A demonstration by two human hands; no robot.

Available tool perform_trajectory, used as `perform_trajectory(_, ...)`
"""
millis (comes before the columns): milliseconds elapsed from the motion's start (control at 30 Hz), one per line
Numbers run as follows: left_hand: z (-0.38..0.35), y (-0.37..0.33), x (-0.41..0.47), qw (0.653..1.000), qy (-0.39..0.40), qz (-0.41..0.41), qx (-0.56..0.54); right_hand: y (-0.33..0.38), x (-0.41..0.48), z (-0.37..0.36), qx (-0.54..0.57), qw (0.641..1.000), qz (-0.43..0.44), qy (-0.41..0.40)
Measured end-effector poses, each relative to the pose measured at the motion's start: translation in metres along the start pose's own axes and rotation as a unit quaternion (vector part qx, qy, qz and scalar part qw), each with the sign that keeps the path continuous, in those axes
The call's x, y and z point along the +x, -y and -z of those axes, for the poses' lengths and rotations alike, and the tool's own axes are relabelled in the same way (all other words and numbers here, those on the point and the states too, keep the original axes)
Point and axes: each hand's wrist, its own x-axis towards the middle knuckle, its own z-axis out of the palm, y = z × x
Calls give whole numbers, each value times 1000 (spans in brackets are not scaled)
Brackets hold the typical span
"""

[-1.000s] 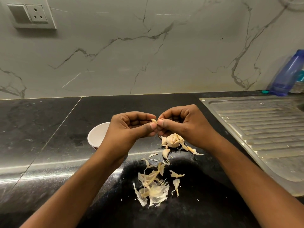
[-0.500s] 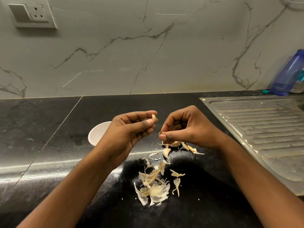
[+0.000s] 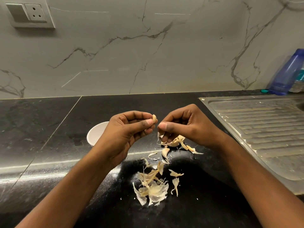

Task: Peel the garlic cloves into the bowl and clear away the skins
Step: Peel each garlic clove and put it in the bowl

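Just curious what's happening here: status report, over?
Left hand pinches clove. Right hand curled beside it, grip unclear. Bowl behind left hand, skins loose on counter. Nothing in the way.

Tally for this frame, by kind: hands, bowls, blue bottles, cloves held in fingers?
Hands: 2, left hand and right hand
Bowl: 1
Blue bottle: 1
Clove, pinched by the left hand: 1
Total: 5

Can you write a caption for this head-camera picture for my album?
Left hand pinches a garlic clove near the white bowl, skins scattered on the black counter.
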Motion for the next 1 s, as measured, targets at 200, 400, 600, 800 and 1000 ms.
perform_trajectory(200, 0, 0, 0, 1000, 8, -3, -4, -2, 2, -1, 5, 999, -9, -51)
perform_trajectory(400, 2, 1, 1, 1000, 17, -4, 8, -5, 3, -2, 18, 999, -1, -40)
perform_trajectory(600, 2, 0, -2, 994, 11, -34, 107, -8, 5, -5, -7, 999, 15, -44)
perform_trajectory(800, 0, 3, -4, 958, -17, -123, 258, -7, 4, -6, -1, 999, 16, -39)
perform_trajectory(1000, 0, 1, -5, 949, -16, -144, 279, -8, 4, -7, -1, 998, 31, -50)
